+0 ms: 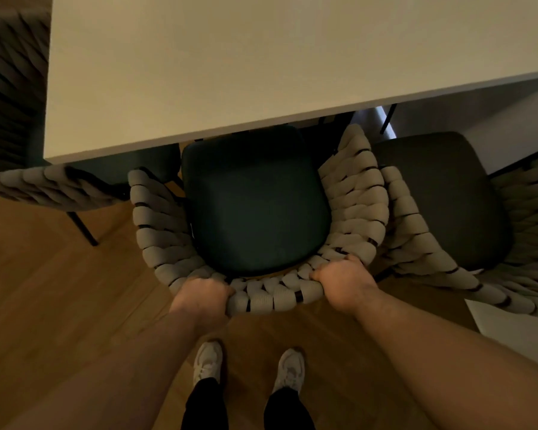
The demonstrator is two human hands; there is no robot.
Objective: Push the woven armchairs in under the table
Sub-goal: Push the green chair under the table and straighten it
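- Head view, looking steeply down: a pale surface fills the upper part of the frame, and its near edge is seen running slightly uphill to the right.
- A woven armchair with a dark green seat cushion is placed directly below that edge; only the front of the seat is covered by the surface, while most of the cushion and the whole curved backrest are left out over the wooden floor.
- The top rim of the backrest is grasped by both hands: the left hand is clenched on the rim at its left side, the right hand is clenched on it at the right, with the fingers wrapped over the thick cream rope.
- A second armchair with a dark cushion is seen just beside the first on the right, their woven sides touching or nearly so; it too is largely out from under the surface.
- A third chair is partly visible at the left, at the surface's corner.
- Two white shoes and dark trouser legs are seen on the floor behind the held chair.
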